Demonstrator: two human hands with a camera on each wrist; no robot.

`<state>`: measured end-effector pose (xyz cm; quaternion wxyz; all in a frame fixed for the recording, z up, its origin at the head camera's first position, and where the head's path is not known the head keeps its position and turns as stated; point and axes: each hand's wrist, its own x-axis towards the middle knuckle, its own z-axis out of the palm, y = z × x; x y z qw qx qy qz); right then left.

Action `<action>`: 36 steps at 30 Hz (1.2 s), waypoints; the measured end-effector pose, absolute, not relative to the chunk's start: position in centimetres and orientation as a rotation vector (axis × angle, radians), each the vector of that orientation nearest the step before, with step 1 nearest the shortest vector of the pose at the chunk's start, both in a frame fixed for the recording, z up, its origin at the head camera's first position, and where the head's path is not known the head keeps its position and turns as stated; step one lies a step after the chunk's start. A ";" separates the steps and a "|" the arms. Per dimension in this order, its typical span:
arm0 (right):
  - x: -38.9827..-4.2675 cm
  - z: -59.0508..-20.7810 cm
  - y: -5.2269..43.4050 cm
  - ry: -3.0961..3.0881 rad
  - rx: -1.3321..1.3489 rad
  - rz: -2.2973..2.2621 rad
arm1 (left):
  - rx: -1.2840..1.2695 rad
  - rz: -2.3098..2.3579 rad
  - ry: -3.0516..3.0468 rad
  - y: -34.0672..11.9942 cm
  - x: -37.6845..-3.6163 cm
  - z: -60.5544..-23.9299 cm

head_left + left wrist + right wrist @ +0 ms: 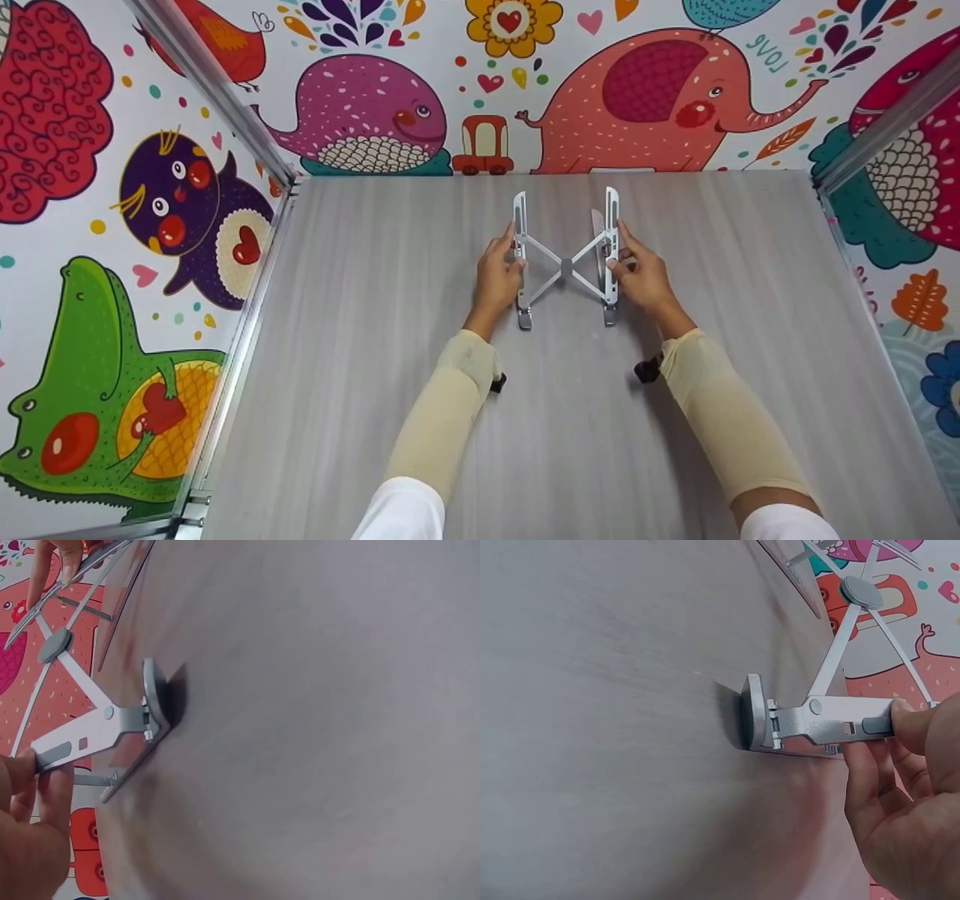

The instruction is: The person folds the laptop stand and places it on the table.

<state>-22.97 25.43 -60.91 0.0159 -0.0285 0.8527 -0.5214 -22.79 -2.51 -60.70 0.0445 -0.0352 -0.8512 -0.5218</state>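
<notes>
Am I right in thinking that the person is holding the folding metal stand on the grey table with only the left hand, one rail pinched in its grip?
Not quite: both hands hold it. In the head view the left hand pinches the left rail of the folding stand and the right hand pinches the right rail. The stand does rest on the grey table.

The left hand (30,840) runs off the bottom corner of its wrist view, so only thumb and finger ends show on the stand (82,739). The stand's far rail beyond that hand is cut by the top edge. In the right wrist view the right hand (911,810) is cropped at the edge, and the stand's (817,720) crossbars above it leave the frame. From overhead, both hands cover parts of the rails; the small black items by the wrists are too small to identify.
</notes>
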 end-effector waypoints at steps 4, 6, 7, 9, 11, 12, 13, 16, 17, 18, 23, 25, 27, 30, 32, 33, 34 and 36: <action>-22.8 -61.1 25.5 2.629 -0.082 -1.632 | -0.124 -1.591 -2.605 -2.6 -23.0 -60.8; -22.7 -61.1 25.5 2.618 -0.079 -1.637 | -0.123 -1.592 -2.607 -2.5 -23.0 -60.8; -22.7 -61.1 25.5 2.615 -0.076 -1.636 | -0.119 -1.591 -2.609 -2.5 -23.0 -60.8; -22.6 -61.0 25.4 2.607 -0.079 -1.648 | -0.108 -1.596 -2.594 -2.5 -22.9 -60.8; -22.6 -61.1 25.4 2.610 -0.070 -1.650 | -0.076 -1.606 -2.575 -2.5 -22.7 -60.8; -22.6 -61.1 25.4 2.611 -0.069 -1.651 | -0.051 -1.608 -2.567 -2.5 -22.6 -60.8; -22.6 -61.1 25.3 2.613 -0.067 -1.654 | -0.022 -1.610 -2.563 -2.5 -22.5 -60.8; -22.5 -61.1 25.3 2.611 -0.079 -1.675 | 0.047 -1.606 -2.571 -2.5 -22.0 -60.7; -22.4 -60.8 25.2 2.610 -0.088 -1.682 | 0.058 -1.606 -2.585 -2.5 -21.8 -60.7; -22.2 -60.5 25.1 2.603 -0.102 -1.690 | 0.062 -1.604 -2.595 -2.6 -21.7 -60.7; -21.4 -58.7 24.7 2.553 -0.110 -1.709 | 0.023 -1.636 -2.628 -2.8 -21.7 -60.9; -21.3 -58.4 24.7 2.531 -0.106 -1.713 | 0.022 -1.645 -2.632 -2.9 -21.7 -61.1; -21.3 -58.3 24.7 2.513 -0.106 -1.721 | 0.022 -1.654 -2.631 -2.9 -21.8 -61.2; -21.3 -58.3 24.7 2.497 -0.105 -1.730 | 0.019 -1.670 -2.636 -3.0 -21.9 -61.3; -21.3 -58.3 24.7 2.505 -0.102 -1.723 | 0.012 -1.685 -2.633 -3.0 -22.0 -61.4; -21.4 -58.4 24.7 2.506 -0.105 -1.722 | 0.006 -1.697 -2.632 -3.0 -22.1 -61.4; -21.4 -58.4 24.7 2.510 -0.108 -1.717 | 0.000 -1.707 -2.630 -2.9 -22.1 -61.4; -21.5 -58.3 24.7 2.517 -0.120 -1.715 | -0.012 -1.721 -2.624 -2.9 -22.2 -61.4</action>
